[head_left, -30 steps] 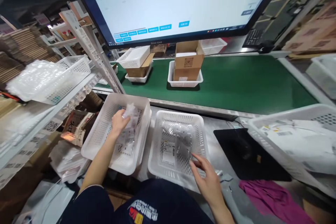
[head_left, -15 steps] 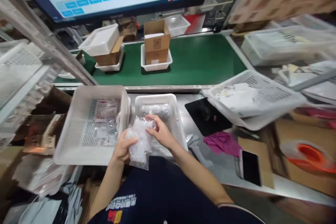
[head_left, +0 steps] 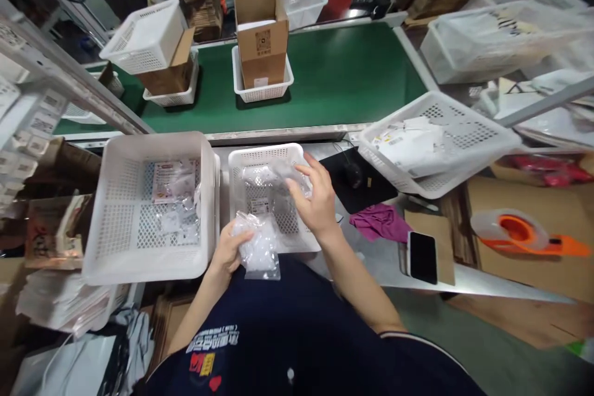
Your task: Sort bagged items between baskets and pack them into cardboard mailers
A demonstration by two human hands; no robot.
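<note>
My left hand [head_left: 231,247] is closed on the edge of a clear plastic bag [head_left: 260,247] with whitish contents, held low in front of my shirt. Over the right side of a small white basket [head_left: 234,192] hovers my right hand [head_left: 318,192], thumb and fingers apart. Close to its fingertips are clear plastic packets [head_left: 257,175] inside the basket; whether the fingertips touch one, I cannot tell. A small white label [head_left: 260,205] shows on the basket's floor. To the left stands a larger white bin [head_left: 111,216] holding several clear packets [head_left: 174,182].
Behind runs a green conveyor [head_left: 343,74] with baskets and an open cardboard box [head_left: 262,43]. On the right are a tilted basket [head_left: 482,142] of white packages, a mouse [head_left: 352,174], a purple cloth [head_left: 378,223], a phone [head_left: 422,257] and an orange tape dispenser [head_left: 515,232].
My right hand has left the bag and moved right, over the small basket, with its fingers spreading. The left hand still holds the bag. The view has tilted down.
</note>
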